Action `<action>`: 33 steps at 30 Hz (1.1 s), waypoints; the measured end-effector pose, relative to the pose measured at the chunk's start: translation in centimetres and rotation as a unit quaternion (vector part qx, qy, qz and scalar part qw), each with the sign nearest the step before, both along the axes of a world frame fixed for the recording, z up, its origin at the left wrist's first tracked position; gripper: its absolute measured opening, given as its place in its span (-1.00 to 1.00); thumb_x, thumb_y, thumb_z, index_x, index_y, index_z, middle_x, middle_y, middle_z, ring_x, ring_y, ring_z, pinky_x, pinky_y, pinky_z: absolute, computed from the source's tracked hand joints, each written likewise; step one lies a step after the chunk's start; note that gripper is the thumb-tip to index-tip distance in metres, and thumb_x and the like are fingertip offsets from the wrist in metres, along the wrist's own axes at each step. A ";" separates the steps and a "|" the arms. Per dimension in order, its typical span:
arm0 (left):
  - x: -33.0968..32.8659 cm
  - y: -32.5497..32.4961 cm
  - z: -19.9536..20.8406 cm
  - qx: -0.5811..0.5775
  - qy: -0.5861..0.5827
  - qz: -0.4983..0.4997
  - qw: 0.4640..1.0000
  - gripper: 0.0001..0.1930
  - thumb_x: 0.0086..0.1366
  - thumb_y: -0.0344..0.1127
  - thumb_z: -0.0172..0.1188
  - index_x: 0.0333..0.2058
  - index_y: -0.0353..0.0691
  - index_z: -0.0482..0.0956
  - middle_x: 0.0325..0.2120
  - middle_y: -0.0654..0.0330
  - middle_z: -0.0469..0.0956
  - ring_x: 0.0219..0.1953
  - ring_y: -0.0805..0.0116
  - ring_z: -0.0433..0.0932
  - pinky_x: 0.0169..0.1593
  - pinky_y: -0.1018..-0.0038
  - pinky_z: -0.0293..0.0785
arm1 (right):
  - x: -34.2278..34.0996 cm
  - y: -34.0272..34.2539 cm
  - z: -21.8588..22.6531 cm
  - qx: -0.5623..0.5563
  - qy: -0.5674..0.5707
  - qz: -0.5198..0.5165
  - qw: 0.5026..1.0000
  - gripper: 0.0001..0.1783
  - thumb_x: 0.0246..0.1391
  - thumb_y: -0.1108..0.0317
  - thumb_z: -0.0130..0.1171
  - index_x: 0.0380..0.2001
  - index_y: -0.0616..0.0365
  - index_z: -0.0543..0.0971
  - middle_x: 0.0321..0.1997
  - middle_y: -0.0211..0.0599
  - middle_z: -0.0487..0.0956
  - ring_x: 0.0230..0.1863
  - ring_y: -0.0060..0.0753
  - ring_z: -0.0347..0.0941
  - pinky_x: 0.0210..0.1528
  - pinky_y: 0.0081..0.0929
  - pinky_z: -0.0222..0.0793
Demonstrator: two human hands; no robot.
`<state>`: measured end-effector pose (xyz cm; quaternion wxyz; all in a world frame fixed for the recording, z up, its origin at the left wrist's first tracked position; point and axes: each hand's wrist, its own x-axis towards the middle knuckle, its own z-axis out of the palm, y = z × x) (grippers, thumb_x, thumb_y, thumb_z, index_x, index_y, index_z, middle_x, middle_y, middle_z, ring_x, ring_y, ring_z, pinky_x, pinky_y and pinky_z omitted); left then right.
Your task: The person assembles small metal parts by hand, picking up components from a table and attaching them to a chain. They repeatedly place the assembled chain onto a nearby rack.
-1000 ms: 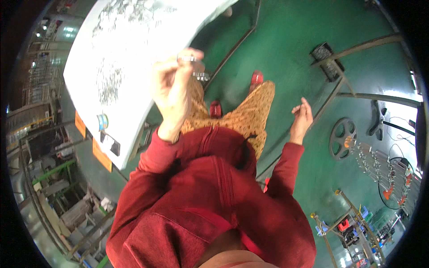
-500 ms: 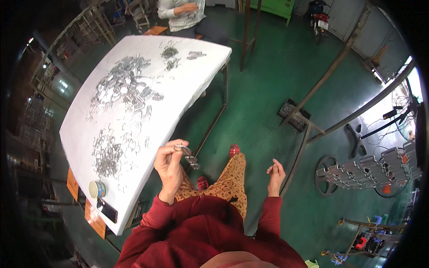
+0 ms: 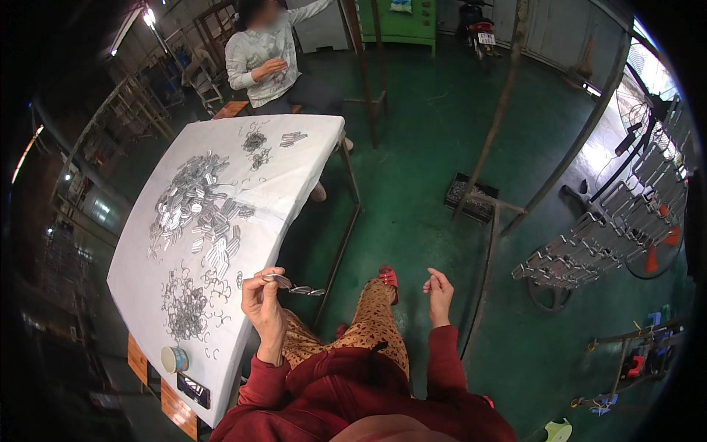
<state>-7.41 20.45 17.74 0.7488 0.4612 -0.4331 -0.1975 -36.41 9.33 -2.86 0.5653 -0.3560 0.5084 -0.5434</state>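
Note:
My left hand [image 3: 264, 298] is over the near right edge of the white-covered table [image 3: 274, 193]. Its thumb and fingers pinch one end of a short string of flat metal pieces [image 3: 303, 290], which sticks out to the right above the floor. Away from the table, my right hand [image 3: 440, 296] hangs in the air at my right side. Its fingers are partly stretched and nothing shows in them. Closest to my left hand on the tabletop lies a heap of thin curved metal hooks [image 3: 185, 308]. Beyond it spreads a larger pile of flat ridged metal pieces [image 3: 193, 202].
A paper cup [image 3: 174, 359] and a dark phone [image 3: 193, 390] lie at the table's near corner, above wooden stools [image 3: 179, 409]. Another person [image 3: 264, 62] sits at the far end. To the right are metal posts [image 3: 492, 110], a black crate [image 3: 471, 197] and a rack of metal parts [image 3: 589, 247].
The view has tilted up, so the table sits lower and more of the other person shows. The metal string in my left hand has swung outward. My right hand has shifted slightly left.

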 end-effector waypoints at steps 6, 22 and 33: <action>-0.9 -0.9 0.3 -0.006 -0.006 -0.018 1.000 -0.97 0.29 -0.48 0.03 -0.32 -0.24 0.36 -0.26 -0.01 0.49 -0.28 0.35 0.47 -0.23 0.46 0.45 | -0.4 -0.6 0.3 -0.003 0.020 -0.002 1.000 -0.74 0.21 0.45 -0.09 -0.11 0.25 0.53 -0.51 -0.49 0.43 -0.49 -0.67 0.32 -0.41 -0.66 0.31; -3.3 -3.2 -0.2 0.011 -0.022 -0.057 0.998 -0.97 0.29 -0.49 0.02 -0.31 -0.26 0.35 -0.24 -0.02 0.49 -0.25 0.32 0.47 -0.21 0.44 0.47 | -4.4 1.0 -1.0 0.005 0.012 -0.063 0.998 -0.75 0.20 0.45 -0.09 -0.14 0.26 0.53 -0.51 -0.50 0.40 -0.49 -0.67 0.30 -0.42 -0.67 0.26; -0.7 -2.1 -1.0 0.032 0.003 -0.015 0.999 -0.95 0.26 -0.52 0.06 -0.32 -0.28 0.37 -0.25 -0.05 0.50 -0.33 0.39 0.45 -0.23 0.50 0.41 | 0.5 -6.1 0.2 -0.030 0.021 0.006 0.999 -0.73 0.20 0.45 -0.08 -0.06 0.23 0.49 -0.50 -0.47 0.41 -0.48 -0.68 0.30 -0.41 -0.67 0.30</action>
